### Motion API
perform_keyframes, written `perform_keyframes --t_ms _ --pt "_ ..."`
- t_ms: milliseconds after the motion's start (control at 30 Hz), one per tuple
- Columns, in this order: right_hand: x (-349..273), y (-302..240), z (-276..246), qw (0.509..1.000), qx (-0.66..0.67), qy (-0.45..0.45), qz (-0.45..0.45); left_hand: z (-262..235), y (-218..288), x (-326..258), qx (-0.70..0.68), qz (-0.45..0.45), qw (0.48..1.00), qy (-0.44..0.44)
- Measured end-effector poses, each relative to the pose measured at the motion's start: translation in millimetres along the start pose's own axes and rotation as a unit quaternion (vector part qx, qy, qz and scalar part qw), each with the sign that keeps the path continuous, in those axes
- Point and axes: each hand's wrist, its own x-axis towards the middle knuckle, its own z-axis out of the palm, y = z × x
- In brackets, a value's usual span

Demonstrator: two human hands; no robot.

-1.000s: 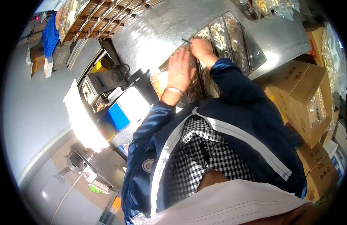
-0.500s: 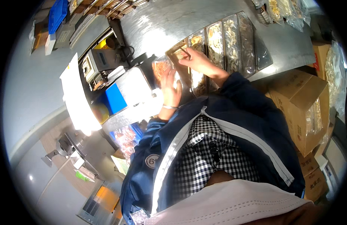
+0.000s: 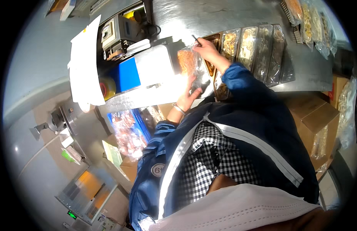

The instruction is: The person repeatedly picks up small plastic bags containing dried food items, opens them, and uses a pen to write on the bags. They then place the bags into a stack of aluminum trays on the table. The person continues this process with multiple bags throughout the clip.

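A clear bag of orange shreds (image 3: 186, 62) lies on the steel table beside a white flat surface. My left hand (image 3: 187, 99) is at the bag's near end, its fingers stretched against the plastic and its thumb apart. At the bag's far right corner, my right hand (image 3: 207, 51) is closed in a pinch. From its fingertips juts a short, thin dark piece, whose kind I cannot make out. Just right of it, partly covered by my wrist, stands a brown tray (image 3: 211, 69). Beyond it, long clear packs of dried pieces (image 3: 248, 45) lie in a row.
To the left are a grey boxy device (image 3: 117, 32), a blue panel (image 3: 128, 73) and hanging white paper (image 3: 86, 65). Bagged goods (image 3: 126, 129) sit in a blue crate below the table edge. An open cardboard box (image 3: 317, 115) stands at right; more bags (image 3: 311, 23) are far right.
My view has shifted, moving the table contents rightward. My left hand has slid from the bag's top to its near end. My right hand has gone from the tray to the bag's far corner.
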Motion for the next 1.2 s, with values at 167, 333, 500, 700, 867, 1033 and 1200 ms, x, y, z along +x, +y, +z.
perform_keyframes --t_ms 167,333,500,700,867,1033,1200 --pt "-67 -23 -59 0.965 0.252 -0.069 -0.005 -12 20 -24 -0.144 -0.012 0.989 0.026" --pt "-115 -50 -121 0.914 0.397 -0.078 -0.032 -42 54 15 -0.035 0.115 0.988 0.093" --pt "-143 -76 -152 0.927 0.243 -0.057 -0.279 -62 127 74 -0.06 0.214 0.975 0.022" --pt "-195 -120 -164 0.834 0.457 -0.179 -0.25 -26 187 40 -0.362 0.107 0.884 -0.275" --pt "-227 -113 -197 0.898 0.297 -0.167 -0.278 -21 224 21 -0.297 0.105 0.905 -0.286" --pt "-248 -111 -257 0.886 0.384 0.01 -0.259 -8 255 -6 -0.185 0.102 0.961 -0.18" --pt "-260 -146 -220 0.981 0.014 -0.053 -0.188 26 265 -25 -0.071 0.086 0.977 -0.184"
